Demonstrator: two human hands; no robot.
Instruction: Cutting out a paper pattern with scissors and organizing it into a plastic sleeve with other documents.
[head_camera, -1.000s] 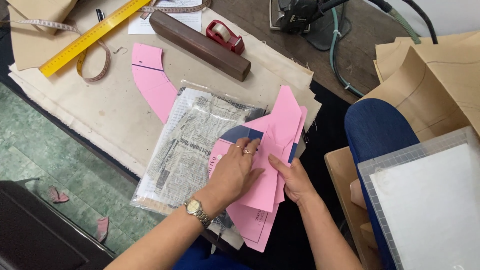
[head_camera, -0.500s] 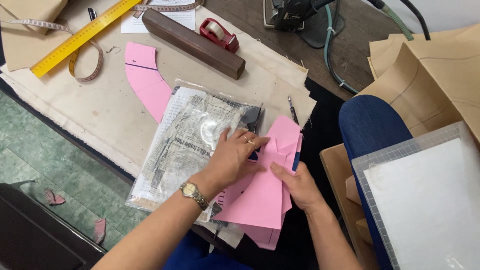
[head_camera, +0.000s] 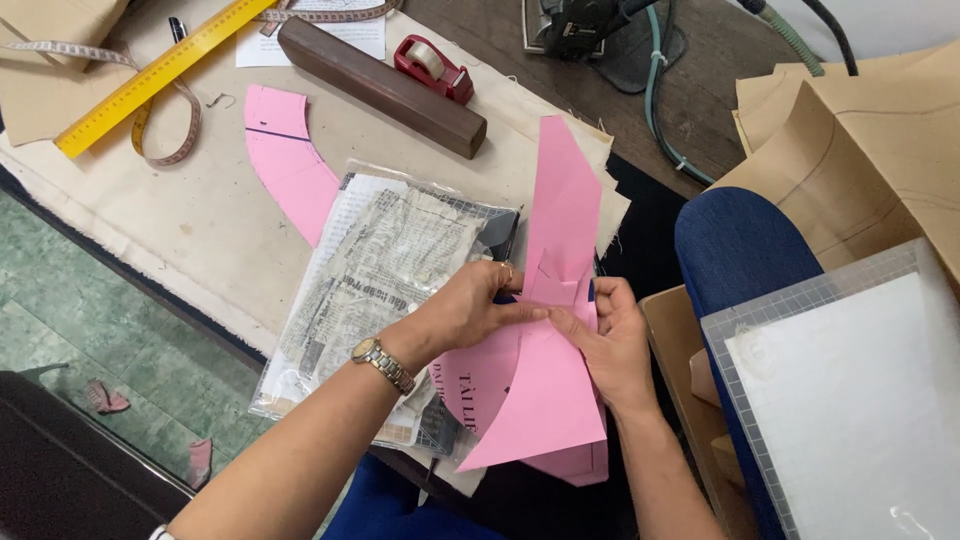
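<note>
Pink paper pattern pieces (head_camera: 545, 390) sit gathered between both hands at the near edge of the cream cloth-covered table (head_camera: 200, 230), just right of the clear plastic sleeve of newsprint (head_camera: 380, 290) that serves as the landmark here.

Head view: the left hand (head_camera: 465, 310), a watch on its wrist, comes in over the sleeve's right edge and pinches the top of the stack, thumb and fingers closed on the paper. The right hand (head_camera: 610, 345) meets it from the other side, fingers also closed on the same pieces, supporting them from beneath. One long pink strip (head_camera: 565, 200) rises from the stack and lies away from the person, just right of the sleeve's far corner. A curved pink piece (head_camera: 285, 160) lies flat on the cloth beyond the sleeve, to its left. Further beyond the sleeve are a dark wooden block (head_camera: 385, 88), a red tape dispenser (head_camera: 432, 65), a yellow ruler (head_camera: 150, 75) and a measuring tape (head_camera: 165, 130). Well to the right of the sleeve lies a gridded cutting mat (head_camera: 850, 400) under brown paper patterns (head_camera: 870, 150).

To handle the stack well, I judge the pinch should stay light and near the edges, so that the sheets square up without creasing, with the long strip kept clear of folding under.
</note>
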